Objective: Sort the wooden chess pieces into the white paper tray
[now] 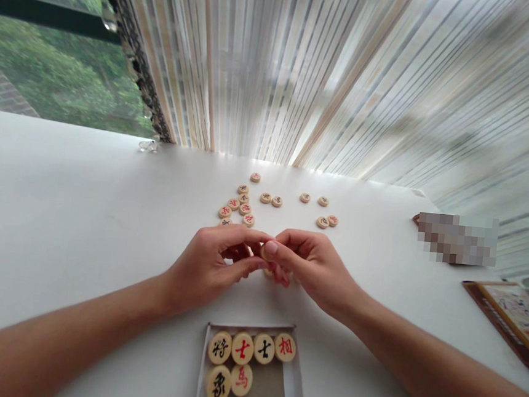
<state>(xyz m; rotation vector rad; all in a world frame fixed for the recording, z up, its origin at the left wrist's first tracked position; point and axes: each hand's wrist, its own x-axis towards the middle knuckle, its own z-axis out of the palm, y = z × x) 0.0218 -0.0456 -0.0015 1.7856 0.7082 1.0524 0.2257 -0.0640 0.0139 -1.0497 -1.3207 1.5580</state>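
My left hand (222, 256) and my right hand (311, 267) meet over the white table, fingertips together around one round wooden piece (265, 252). Its face cannot be read. Nearer to me lies an open box (299, 374) with a grey-brown floor. Its back row holds several pieces with black or red characters, among them a red-marked piece (285, 347) at the right end. In front of that row are a black-marked piece (218, 385) and a red-marked piece (242, 380). Other pieces beneath my right hand are partly hidden.
Beyond my hands, loose pieces (245, 209) are scattered on the table (129, 211), with more at the right (322, 222). A brown-edged box lid (509, 312) and a blurred-out item lie at the far right. A string curtain (266, 69) hangs behind.
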